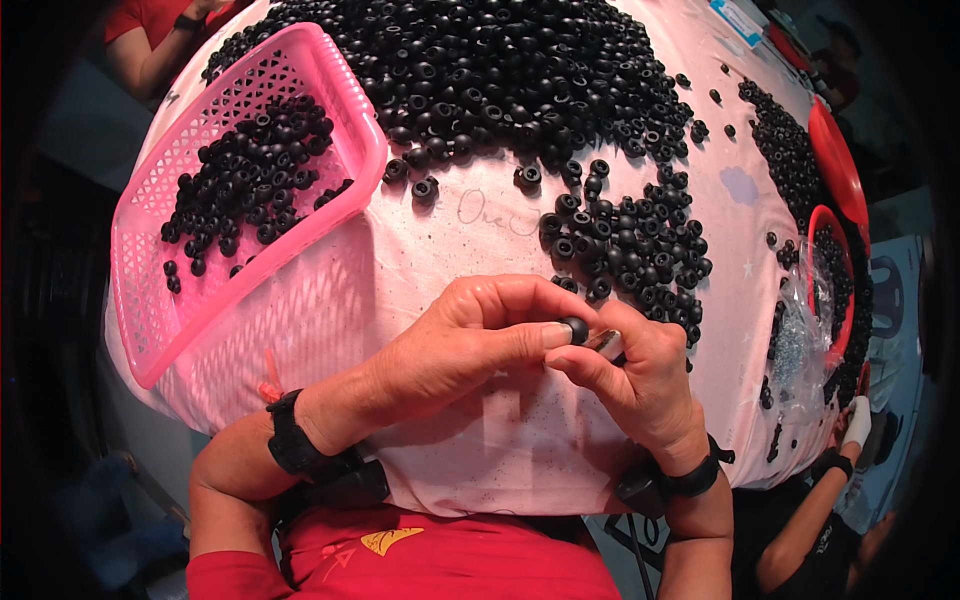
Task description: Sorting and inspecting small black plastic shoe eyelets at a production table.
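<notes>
In front of my chest, my left hand is closed, pinching a small round black rubber-like piece between thumb and fingers. My right hand meets it from the other side, its fingers closed round a small tool with a short, flat, shiny tip. That tip lies close beside the black piece; whether they touch I cannot tell. Just beyond my hands is a small heap of similar black pieces, joined to a much larger pile at the far side.
At left, a pink perforated plastic basket holds many black pieces. Along the right edge are more black pieces, red round trays and a clear plastic bag. Other people's arms show at far left and lower right. Light cloth covers the table.
</notes>
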Demonstrator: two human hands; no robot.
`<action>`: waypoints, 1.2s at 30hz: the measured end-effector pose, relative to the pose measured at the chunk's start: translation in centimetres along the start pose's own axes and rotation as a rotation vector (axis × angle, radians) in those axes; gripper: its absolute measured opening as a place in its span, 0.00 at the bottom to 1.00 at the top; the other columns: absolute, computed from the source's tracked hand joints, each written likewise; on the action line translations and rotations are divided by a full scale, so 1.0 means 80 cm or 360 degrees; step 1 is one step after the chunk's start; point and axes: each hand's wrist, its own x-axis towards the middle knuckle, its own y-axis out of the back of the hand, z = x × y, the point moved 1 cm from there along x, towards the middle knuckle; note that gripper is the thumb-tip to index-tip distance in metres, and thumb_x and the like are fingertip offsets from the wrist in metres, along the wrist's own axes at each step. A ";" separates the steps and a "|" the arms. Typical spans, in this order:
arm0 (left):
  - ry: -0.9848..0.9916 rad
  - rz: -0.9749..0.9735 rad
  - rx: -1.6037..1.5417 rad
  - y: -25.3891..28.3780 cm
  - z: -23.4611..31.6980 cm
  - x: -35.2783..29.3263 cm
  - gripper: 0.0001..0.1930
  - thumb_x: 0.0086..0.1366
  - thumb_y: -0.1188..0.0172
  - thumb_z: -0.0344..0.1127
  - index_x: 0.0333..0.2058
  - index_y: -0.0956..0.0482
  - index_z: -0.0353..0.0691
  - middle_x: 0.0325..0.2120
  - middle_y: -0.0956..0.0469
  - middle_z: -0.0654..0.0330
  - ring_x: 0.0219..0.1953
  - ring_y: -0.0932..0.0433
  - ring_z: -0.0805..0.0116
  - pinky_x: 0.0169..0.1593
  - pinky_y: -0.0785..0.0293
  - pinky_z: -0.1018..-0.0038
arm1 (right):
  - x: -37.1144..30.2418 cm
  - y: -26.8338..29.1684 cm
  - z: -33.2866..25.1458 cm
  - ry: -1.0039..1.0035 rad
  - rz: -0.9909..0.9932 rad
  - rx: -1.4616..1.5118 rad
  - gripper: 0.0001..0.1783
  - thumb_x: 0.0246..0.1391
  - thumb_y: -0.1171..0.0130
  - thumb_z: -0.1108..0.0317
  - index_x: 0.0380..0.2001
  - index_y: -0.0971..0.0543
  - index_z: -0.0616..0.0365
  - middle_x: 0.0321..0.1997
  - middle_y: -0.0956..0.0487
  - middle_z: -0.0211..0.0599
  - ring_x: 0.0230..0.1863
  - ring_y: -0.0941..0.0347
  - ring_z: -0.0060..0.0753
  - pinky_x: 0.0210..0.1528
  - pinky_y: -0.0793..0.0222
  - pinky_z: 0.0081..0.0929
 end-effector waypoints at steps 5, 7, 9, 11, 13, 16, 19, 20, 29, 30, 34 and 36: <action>0.0047 0.0027 0.0021 -0.002 0.002 0.001 0.14 0.67 0.43 0.34 0.49 0.26 0.37 0.34 0.23 0.67 0.33 0.27 0.84 0.36 0.30 0.85 | -0.003 0.006 -0.007 0.0175 0.0364 0.0158 0.18 0.40 0.24 0.63 0.27 0.24 0.58 0.18 0.25 0.29 0.17 0.29 0.16 0.18 0.35 0.16; 0.0019 0.0036 0.0038 -0.003 0.004 -0.001 0.14 0.67 0.43 0.35 0.49 0.26 0.37 0.33 0.23 0.67 0.32 0.27 0.85 0.34 0.32 0.85 | -0.005 0.008 -0.010 0.0197 0.0343 0.0176 0.16 0.40 0.24 0.70 0.30 0.22 0.58 0.21 0.24 0.29 0.16 0.32 0.12 0.17 0.39 0.13; 0.0012 0.0127 -0.0032 -0.003 0.008 -0.001 0.13 0.66 0.42 0.35 0.48 0.25 0.38 0.32 0.23 0.68 0.30 0.29 0.85 0.32 0.34 0.86 | -0.005 0.008 -0.011 0.0196 0.0383 0.0172 0.17 0.40 0.26 0.73 0.35 0.20 0.59 0.22 0.22 0.29 0.16 0.33 0.10 0.17 0.41 0.12; 0.0015 0.0117 0.0006 0.000 0.007 0.000 0.12 0.66 0.41 0.35 0.46 0.25 0.38 0.32 0.23 0.68 0.29 0.29 0.85 0.32 0.34 0.86 | -0.004 0.009 -0.006 0.0198 0.0332 0.0215 0.17 0.40 0.27 0.75 0.37 0.19 0.58 0.23 0.21 0.30 0.17 0.34 0.10 0.18 0.41 0.11; 0.0017 0.0105 0.0044 0.000 0.006 0.001 0.12 0.65 0.40 0.35 0.45 0.24 0.38 0.31 0.23 0.68 0.29 0.29 0.85 0.32 0.35 0.86 | -0.004 0.011 -0.005 0.0201 0.0280 0.0257 0.18 0.41 0.28 0.77 0.39 0.18 0.58 0.24 0.20 0.30 0.17 0.34 0.09 0.18 0.42 0.11; 0.0009 0.0119 0.0120 -0.001 0.006 0.002 0.11 0.65 0.40 0.34 0.43 0.24 0.38 0.31 0.23 0.67 0.29 0.30 0.85 0.30 0.35 0.86 | -0.004 0.013 -0.004 0.0130 0.0214 0.0368 0.14 0.43 0.29 0.77 0.37 0.18 0.60 0.24 0.20 0.28 0.18 0.33 0.08 0.19 0.41 0.11; 0.0055 0.0057 0.0127 0.002 0.005 0.001 0.10 0.65 0.41 0.35 0.43 0.24 0.37 0.30 0.23 0.67 0.29 0.29 0.84 0.31 0.34 0.85 | -0.004 0.015 0.001 -0.0028 0.0121 0.0588 0.10 0.46 0.32 0.77 0.35 0.18 0.61 0.22 0.21 0.26 0.19 0.32 0.08 0.20 0.39 0.11; 0.0074 0.0004 0.0091 0.004 0.003 0.002 0.11 0.66 0.41 0.36 0.43 0.24 0.37 0.30 0.23 0.67 0.28 0.29 0.84 0.31 0.33 0.85 | -0.004 0.015 0.000 -0.0067 0.0128 0.0623 0.08 0.47 0.33 0.76 0.34 0.18 0.61 0.21 0.21 0.26 0.19 0.31 0.08 0.20 0.38 0.11; 0.0204 -0.0012 -0.0198 0.006 0.001 0.001 0.14 0.69 0.46 0.43 0.44 0.25 0.38 0.30 0.24 0.67 0.28 0.29 0.84 0.33 0.32 0.85 | -0.003 0.018 -0.002 -0.0046 0.0213 0.0566 0.11 0.47 0.33 0.76 0.36 0.18 0.61 0.21 0.22 0.25 0.20 0.32 0.08 0.21 0.39 0.12; 0.0206 -0.0024 -0.0188 0.007 0.001 0.001 0.14 0.70 0.47 0.43 0.45 0.25 0.38 0.30 0.24 0.67 0.28 0.29 0.84 0.33 0.31 0.85 | -0.003 0.020 -0.006 -0.0040 0.0174 0.0568 0.13 0.46 0.32 0.75 0.37 0.19 0.61 0.22 0.22 0.24 0.19 0.33 0.08 0.20 0.40 0.12; 0.0171 -0.0033 -0.0092 0.004 -0.004 0.004 0.15 0.70 0.47 0.44 0.45 0.25 0.38 0.30 0.24 0.68 0.30 0.29 0.85 0.34 0.32 0.86 | -0.005 0.007 0.000 0.0109 0.0200 0.0477 0.17 0.42 0.29 0.76 0.39 0.19 0.59 0.24 0.21 0.27 0.17 0.34 0.08 0.18 0.43 0.12; 0.0076 0.0022 -0.0066 0.000 -0.004 0.004 0.15 0.70 0.47 0.42 0.47 0.25 0.38 0.31 0.25 0.70 0.31 0.29 0.85 0.35 0.32 0.87 | -0.004 0.008 0.000 0.0117 0.0225 0.0442 0.17 0.42 0.29 0.76 0.39 0.19 0.59 0.24 0.21 0.28 0.17 0.34 0.08 0.18 0.42 0.12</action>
